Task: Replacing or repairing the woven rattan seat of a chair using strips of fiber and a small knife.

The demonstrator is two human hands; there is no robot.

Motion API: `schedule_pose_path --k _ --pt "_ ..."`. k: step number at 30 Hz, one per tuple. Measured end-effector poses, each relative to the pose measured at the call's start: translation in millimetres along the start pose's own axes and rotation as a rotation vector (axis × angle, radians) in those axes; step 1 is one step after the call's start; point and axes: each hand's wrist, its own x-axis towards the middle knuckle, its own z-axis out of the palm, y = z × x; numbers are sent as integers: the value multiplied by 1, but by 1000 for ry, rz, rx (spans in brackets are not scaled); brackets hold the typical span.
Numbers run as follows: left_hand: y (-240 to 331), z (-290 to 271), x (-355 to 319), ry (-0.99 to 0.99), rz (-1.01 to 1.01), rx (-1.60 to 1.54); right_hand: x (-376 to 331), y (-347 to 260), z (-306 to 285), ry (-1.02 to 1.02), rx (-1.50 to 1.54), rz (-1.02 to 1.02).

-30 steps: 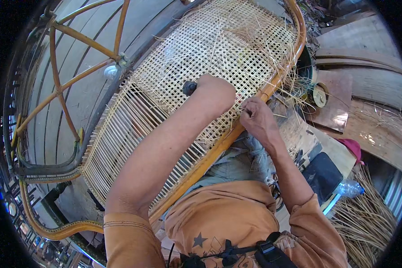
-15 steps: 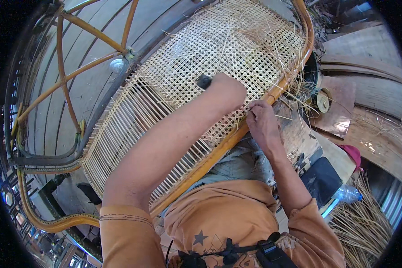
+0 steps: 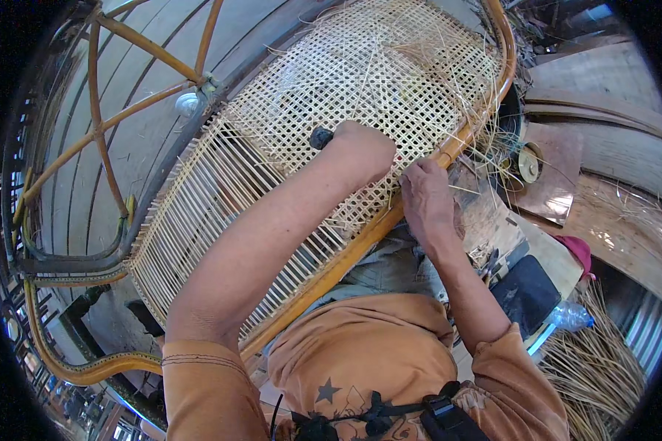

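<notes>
Spanning the rattan frame (image 3: 508,51), the cane panel (image 3: 375,81) looks light, springy, strands snappable; we'd grip the near rail (image 3: 346,261). Right hand (image 3: 428,195): fingers curled there, grasp unclear. Left hand (image 3: 364,140): fingers hidden, can't tell.

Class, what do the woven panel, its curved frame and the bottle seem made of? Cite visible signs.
Woven panel: probably cane, fairly matte; pale strips, stray thin ends.
Curved frame: rattan or wood, likely varnished; amber, glossy highlights.
Bottle: apparently clear plastic; transparent, shiny.

no readable words or numbers, a dark printed star (image 3: 328,389) on the front of an orange shirt (image 3: 386,334), thin dark outline shapes (image 3: 354,398) printed beside it
</notes>
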Motion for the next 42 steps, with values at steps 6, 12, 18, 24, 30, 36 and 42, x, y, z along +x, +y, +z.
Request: schedule_pose_path --k 6,12,18,24,30,36,42 --pt "3 -1 5 -12 -112 -67 3 -3 8 47 -124 40" --pt "1 -1 4 51 -161 -95 9 -8 -11 -88 -186 -32" --pt "1 10 0 179 -117 -14 32 -1 -28 -225 -153 -354" --pt "-25 9 -17 193 -235 -38 47 14 -28 -450 -191 -490" --pt "-45 12 -40 204 -307 -183 57 26 -19 -497 -232 -537" --pt "-71 31 -62 200 -395 -127 73 13 -21 -662 -317 -311" --pt "-40 -18 -86 126 -360 -122 56 -12 -15 -358 452 -82"
